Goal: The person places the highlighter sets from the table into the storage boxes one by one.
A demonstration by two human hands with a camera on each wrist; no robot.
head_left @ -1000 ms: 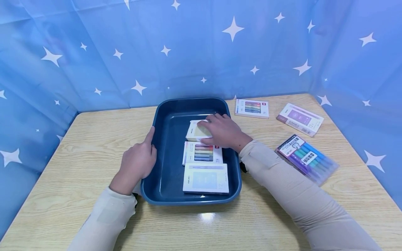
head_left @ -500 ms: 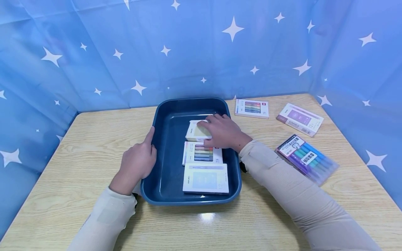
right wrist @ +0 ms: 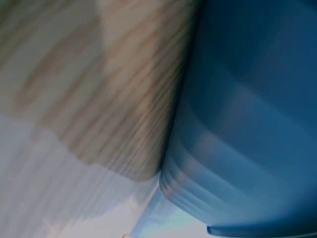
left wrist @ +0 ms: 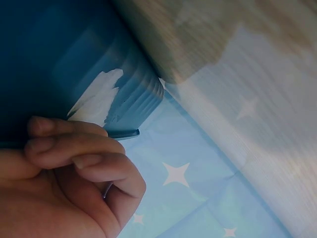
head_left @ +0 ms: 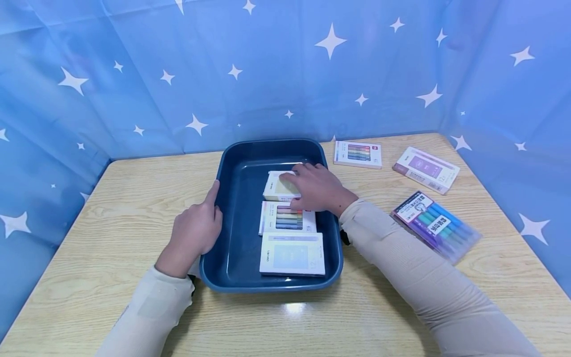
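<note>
In the head view, a dark blue plastic bin (head_left: 243,283) holds a column of three white boxes along its right side. My right hand (head_left: 318,187) grips the rearmost box (head_left: 273,187), which has a pale yellow panel, and covers its right part. In front of it lies a box with a window showing coloured sticks (head_left: 289,218). The nearest box (head_left: 292,255) has a pale blue panel. My left hand (head_left: 196,229) holds the bin's left rim, index finger straight along it; in the left wrist view its other fingers (left wrist: 84,148) curl against the bin's outer wall.
Right of the bin, on the wooden table (head_left: 134,208), lie another windowed box (head_left: 358,154), a white box with a purple panel (head_left: 426,169) and a clear pack of blue, green and purple pens (head_left: 436,225). A blue star-patterned curtain (head_left: 276,64) stands behind.
The rearmost box has shifted very slightly left under my right hand, and that thumb has moved a little to the right. My left hand and the bin have stayed put.
</note>
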